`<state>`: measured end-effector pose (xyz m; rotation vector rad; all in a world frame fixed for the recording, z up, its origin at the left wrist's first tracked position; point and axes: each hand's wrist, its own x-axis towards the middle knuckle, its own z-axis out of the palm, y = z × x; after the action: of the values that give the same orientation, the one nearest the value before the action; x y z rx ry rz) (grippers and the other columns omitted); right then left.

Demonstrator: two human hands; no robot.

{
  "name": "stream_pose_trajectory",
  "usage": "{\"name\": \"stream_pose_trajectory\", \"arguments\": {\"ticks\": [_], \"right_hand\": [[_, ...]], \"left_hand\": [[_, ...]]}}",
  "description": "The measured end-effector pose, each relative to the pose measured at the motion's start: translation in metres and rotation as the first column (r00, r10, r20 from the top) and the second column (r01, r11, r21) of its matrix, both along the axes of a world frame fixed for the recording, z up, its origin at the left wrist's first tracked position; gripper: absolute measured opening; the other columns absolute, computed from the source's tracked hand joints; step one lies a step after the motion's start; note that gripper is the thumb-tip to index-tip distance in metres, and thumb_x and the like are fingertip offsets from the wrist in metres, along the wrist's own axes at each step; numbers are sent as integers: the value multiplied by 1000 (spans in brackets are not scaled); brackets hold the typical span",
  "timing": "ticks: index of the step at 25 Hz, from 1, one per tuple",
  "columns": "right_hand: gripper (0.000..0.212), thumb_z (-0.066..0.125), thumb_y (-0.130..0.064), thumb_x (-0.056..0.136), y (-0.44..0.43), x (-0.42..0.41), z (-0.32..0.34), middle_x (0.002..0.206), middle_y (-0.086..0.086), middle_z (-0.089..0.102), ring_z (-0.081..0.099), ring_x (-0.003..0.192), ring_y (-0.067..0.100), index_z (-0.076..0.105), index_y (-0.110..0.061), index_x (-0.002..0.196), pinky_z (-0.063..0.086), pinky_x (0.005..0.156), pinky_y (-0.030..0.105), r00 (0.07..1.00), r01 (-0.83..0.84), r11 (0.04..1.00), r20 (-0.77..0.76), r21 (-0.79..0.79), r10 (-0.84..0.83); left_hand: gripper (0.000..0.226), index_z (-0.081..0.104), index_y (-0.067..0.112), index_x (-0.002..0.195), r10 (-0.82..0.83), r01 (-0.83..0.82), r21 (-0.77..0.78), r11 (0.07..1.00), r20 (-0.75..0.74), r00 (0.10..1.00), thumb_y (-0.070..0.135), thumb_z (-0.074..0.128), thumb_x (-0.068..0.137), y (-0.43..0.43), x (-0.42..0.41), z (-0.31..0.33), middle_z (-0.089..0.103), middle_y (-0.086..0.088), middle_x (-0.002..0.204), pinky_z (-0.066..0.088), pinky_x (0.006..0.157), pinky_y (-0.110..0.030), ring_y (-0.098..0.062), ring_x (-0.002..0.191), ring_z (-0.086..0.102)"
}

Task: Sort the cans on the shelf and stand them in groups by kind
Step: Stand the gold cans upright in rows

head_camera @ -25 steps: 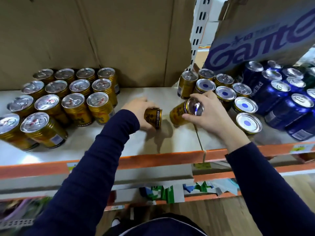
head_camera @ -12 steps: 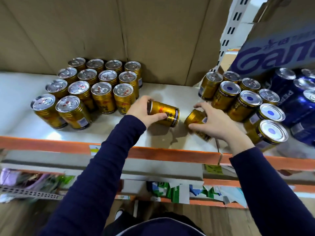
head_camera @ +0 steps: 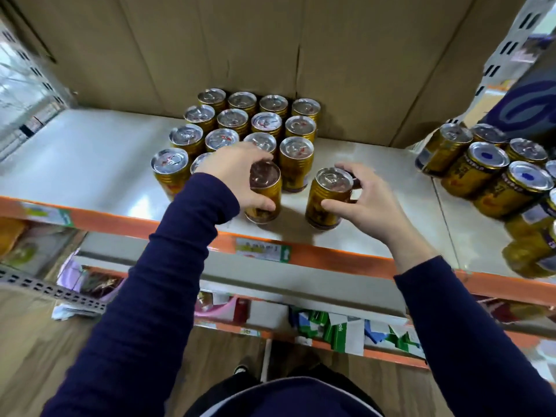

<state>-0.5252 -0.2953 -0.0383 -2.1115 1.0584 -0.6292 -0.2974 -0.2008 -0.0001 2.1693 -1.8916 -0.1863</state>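
Two gold cans stand upright near the front edge of the pale shelf (head_camera: 90,164). My left hand (head_camera: 237,173) grips the left gold can (head_camera: 264,194) from above and the side, right in front of a block of several gold cans with pull-tab lids (head_camera: 252,127). My right hand (head_camera: 361,200) curls around the right gold can (head_camera: 329,197), thumb on its near side, fingers behind it. At the right stands another group of gold cans with blue-dotted lids (head_camera: 487,173).
Brown cardboard (head_camera: 270,55) backs the shelf. The orange front rail (head_camera: 331,260) carries a price label. A purple-printed box (head_camera: 529,106) sits at the far right. Lower shelves hold packets; the wooden floor lies below.
Both cans were lying tilted in my hands; now they stand upright on the shelf, moved left toward the pull-tab group. The camera has swung left.
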Motion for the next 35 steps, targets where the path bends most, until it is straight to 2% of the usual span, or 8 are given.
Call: {"name": "stream_pose_trajectory", "arguments": {"ticks": [6, 10, 17, 24, 27, 31, 33, 35], "right_hand": [[68, 80, -28, 74, 25, 21, -2, 128, 3, 52, 48, 115, 10, 50, -19, 133, 34, 94, 18, 995, 42, 998, -85, -38, -45], [71, 77, -45, 75, 35, 26, -4, 126, 3, 49, 43, 104, 5, 49, -19, 134, 31, 85, 16, 973, 177, 977, -126, -120, -192], [60, 80, -39, 72, 46, 31, -1, 112, 2, 53, 47, 98, 9, 59, -19, 124, 35, 82, 19, 967, 218, 964, -101, -152, -234], [55, 80, -19, 69, 50, 60, 7, 113, 8, 53, 45, 98, 9, 60, -10, 120, 28, 76, -5, 983, 158, 973, -69, -171, -172], [66, 77, -13, 72, 50, 73, 5, 127, 8, 48, 48, 114, 16, 50, -9, 133, 39, 99, 18, 990, 140, 981, 18, -138, -138], [71, 78, -17, 69, 49, 73, -12, 126, 8, 44, 50, 115, 25, 43, -9, 131, 46, 98, 39, 966, 257, 964, -1, -63, -257], [71, 81, -22, 68, 46, 70, -19, 122, 8, 48, 54, 109, 26, 45, -9, 127, 50, 88, 32, 953, 297, 953, -40, -61, -299], [70, 83, -23, 68, 45, 69, -22, 121, 7, 52, 54, 101, 19, 47, -10, 126, 42, 73, 7, 955, 290, 954, -35, -78, -293]], "left_hand": [[84, 49, 20, 132, -63, 52, 48, 997, 264, 963, 64, 71, 63, -1, 24, -3, 50, -4, 133, 22, 107, -49, -27, 125, 42], [85, 43, 18, 136, -103, 93, 59, 994, 193, 976, 61, 69, 68, 0, 32, -10, 46, -7, 138, 23, 107, -46, -28, 128, 39], [80, 32, 17, 144, -148, 148, 13, 989, 137, 980, 48, 66, 79, 4, 36, -20, 35, -3, 149, 21, 110, -45, -26, 135, 29], [72, 37, 14, 141, 85, -68, -205, 976, 79, 993, 51, 59, 84, 37, 54, -38, 37, -8, 146, 24, 108, -50, -30, 135, 30], [70, 36, 11, 142, 97, -75, -189, 979, 110, 989, 51, 53, 87, 44, 61, -42, 34, -9, 148, 21, 110, -46, -29, 135, 31], [72, 31, 12, 144, 79, -52, -191, 980, 140, 987, 50, 53, 87, 46, 61, -48, 31, -8, 150, 19, 111, -44, -29, 136, 29], [71, 31, 11, 144, 89, -61, -202, 977, 132, 987, 49, 53, 88, 46, 61, -49, 33, -8, 149, 19, 111, -44, -29, 136, 31], [69, 32, 11, 144, 102, -70, -215, 974, 140, 985, 46, 53, 88, 46, 60, -50, 34, -8, 148, 19, 111, -43, -29, 135, 32]]}}
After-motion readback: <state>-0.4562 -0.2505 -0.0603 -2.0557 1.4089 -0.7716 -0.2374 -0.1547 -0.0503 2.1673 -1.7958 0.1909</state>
